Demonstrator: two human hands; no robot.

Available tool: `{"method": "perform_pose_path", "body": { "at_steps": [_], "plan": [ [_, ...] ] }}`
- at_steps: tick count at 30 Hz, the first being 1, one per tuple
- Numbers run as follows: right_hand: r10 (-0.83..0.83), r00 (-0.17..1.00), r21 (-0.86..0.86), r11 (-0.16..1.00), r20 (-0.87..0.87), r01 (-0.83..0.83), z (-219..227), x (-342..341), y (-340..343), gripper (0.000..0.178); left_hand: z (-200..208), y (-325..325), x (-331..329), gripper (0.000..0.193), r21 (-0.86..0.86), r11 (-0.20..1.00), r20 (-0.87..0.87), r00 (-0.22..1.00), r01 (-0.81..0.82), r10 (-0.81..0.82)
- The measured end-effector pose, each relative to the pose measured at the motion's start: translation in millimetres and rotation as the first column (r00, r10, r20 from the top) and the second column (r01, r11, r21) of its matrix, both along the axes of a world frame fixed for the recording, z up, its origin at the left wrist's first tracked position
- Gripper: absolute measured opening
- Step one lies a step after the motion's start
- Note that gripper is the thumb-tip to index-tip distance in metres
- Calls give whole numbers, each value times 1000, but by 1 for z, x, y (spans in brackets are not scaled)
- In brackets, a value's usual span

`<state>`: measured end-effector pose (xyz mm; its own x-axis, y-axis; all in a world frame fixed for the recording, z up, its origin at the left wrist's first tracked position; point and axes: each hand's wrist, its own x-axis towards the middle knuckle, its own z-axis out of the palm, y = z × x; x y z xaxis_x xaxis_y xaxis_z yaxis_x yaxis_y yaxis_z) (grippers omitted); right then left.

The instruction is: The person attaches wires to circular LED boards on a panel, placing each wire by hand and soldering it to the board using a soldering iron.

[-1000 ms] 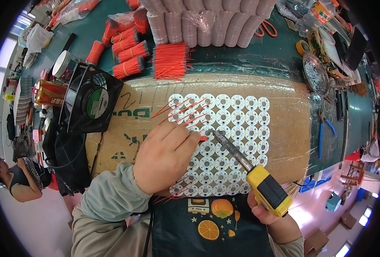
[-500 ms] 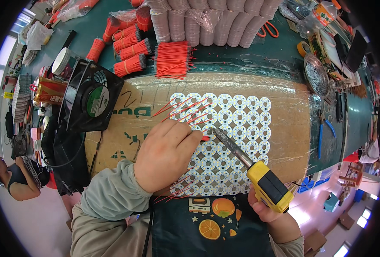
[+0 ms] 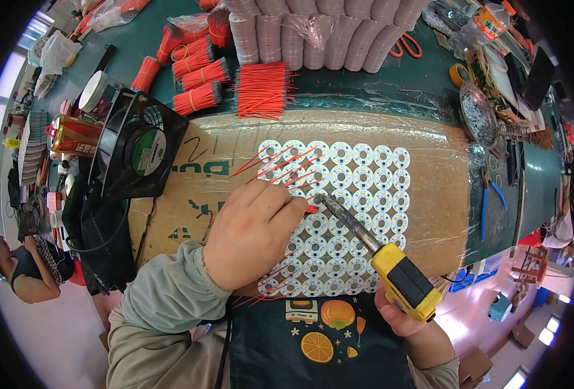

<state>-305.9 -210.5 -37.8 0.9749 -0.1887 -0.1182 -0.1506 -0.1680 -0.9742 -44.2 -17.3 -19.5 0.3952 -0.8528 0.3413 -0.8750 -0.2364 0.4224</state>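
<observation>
Gripping the yellow-and-black soldering iron (image 3: 407, 282) by its casing, your right hand (image 3: 397, 319) is clamped on hard moulded plastic. Your left hand (image 3: 251, 227) is curled, thumb and forefinger together on a short red piece (image 3: 311, 209), probably coated wire; the pinch itself is hidden. The iron's dull, scorched metal barrel (image 3: 358, 232) slants from your right hand to just beyond your left fingertips; whether its tip touches a board there, I cannot tell.

The round white boards (image 3: 331, 227) lie in close rows to the right of your left hand and partly beneath it, thin, flat and pierced at the centre. They look light, stiff and apt to slide, so they are best held by their rims, clear of the small yellow chips. The slender red wires (image 3: 247, 165) beyond your left hand should bend easily; take them by their coating. The iron is probably the heaviest piece, and only its casing is safe to hold. Brown cardboard (image 3: 429, 181), glossy and wrinkled, spreads under both.
</observation>
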Motion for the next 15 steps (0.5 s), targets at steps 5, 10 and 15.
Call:
{"method": "perform_pose_path", "body": {
  "at_steps": [5, 10, 15],
  "plan": [
    [5, 996, -59, 998, 88, 0, -1, 7, -1, 30, -2, 0, 1, 34, -2, 1000, 3, 1000, -1, 1],
    [-145, 989, 94, 985, 23, 142, 3, 2, 3, 19, -1, 0, 1, 34, -6, 1000, 7, 1000, 5, -5],
    [-84, 996, 149, 985, -32, 88, 9, 2, -2, 21, -1, 0, 0, 34, -1, 1000, 5, 1000, 8, -8]
  ]
}}
